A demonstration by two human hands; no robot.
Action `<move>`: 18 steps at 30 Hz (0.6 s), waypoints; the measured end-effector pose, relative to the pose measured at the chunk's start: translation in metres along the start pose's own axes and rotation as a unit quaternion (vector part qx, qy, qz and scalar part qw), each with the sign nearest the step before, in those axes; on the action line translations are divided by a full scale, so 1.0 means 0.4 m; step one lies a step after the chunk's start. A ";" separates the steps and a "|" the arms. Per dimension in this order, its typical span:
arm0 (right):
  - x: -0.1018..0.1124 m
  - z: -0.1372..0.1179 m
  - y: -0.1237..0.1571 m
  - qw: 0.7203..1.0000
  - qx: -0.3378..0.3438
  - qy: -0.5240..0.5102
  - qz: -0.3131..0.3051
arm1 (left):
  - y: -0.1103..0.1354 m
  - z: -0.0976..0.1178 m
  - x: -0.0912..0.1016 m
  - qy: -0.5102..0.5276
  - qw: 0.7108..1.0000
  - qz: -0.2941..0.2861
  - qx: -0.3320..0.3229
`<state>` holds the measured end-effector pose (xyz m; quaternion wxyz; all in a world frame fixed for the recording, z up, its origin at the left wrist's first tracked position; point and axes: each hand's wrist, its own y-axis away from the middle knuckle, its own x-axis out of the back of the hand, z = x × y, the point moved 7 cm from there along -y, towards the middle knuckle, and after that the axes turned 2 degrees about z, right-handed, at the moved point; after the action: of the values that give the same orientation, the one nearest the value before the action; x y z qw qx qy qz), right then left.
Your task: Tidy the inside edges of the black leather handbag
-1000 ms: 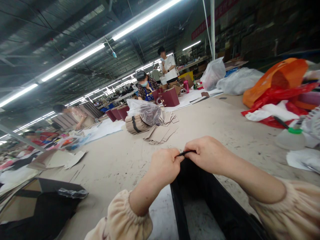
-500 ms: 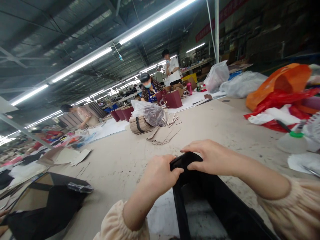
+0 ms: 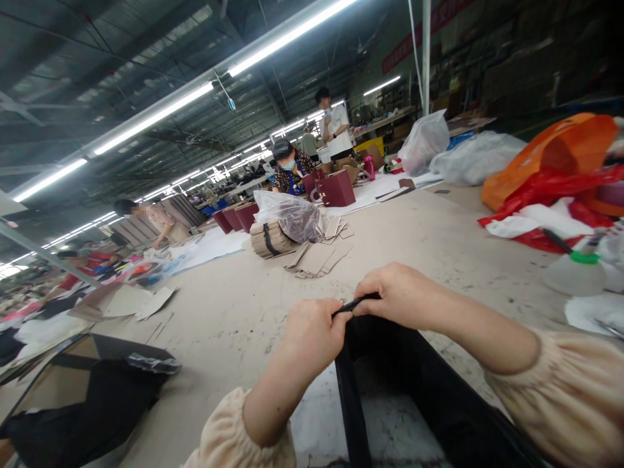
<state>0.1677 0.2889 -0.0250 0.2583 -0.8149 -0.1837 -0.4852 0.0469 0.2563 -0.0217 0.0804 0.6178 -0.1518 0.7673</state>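
A black fabric piece shaped like an open frame lies in front of me, its lower part cut off by the picture's bottom edge. My left hand pinches its far edge between thumb and fingers. Close beside it, my right hand grips the same edge, thumb below and fingers on top. Between the two hands the edge forms a narrow, flat strip. Pale paper or board shows through the opening. What the fabric is part of, I cannot tell.
A black box-like piece stands at left. Beyond my hands lie brown card pieces and a strapped bundle under clear plastic. Maroon boxes stand near a seated co-worker. At right are orange and red bags and a green-collared bottle.
The fabric edge between my hands has gone from a raised, open fold to a flat, pinched strip. My right fingers have closed on it and come slightly nearer my left hand.
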 end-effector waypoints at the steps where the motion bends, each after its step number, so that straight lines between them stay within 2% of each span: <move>1: 0.000 0.000 0.000 1.000 -0.002 -0.002 -0.001 | 0.000 -0.001 0.000 0.003 1.000 -0.001 0.000; 8: 0.000 -0.004 0.001 1.000 0.002 -0.006 -0.012 | -0.001 -0.010 -0.004 0.032 0.999 -0.006 0.010; 14: 0.001 -0.021 -0.001 0.997 0.023 0.073 -0.001 | -0.010 -0.008 -0.007 0.009 1.000 0.008 0.004; 18: 0.000 -0.029 -0.006 0.995 0.010 0.102 -0.002 | -0.017 -0.010 -0.012 0.015 1.000 0.015 -0.004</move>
<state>0.1586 0.2838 -0.0199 0.2829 -0.7582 -0.1632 -0.5644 0.0463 0.2645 -0.0264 0.0736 0.6037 -0.1632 0.7769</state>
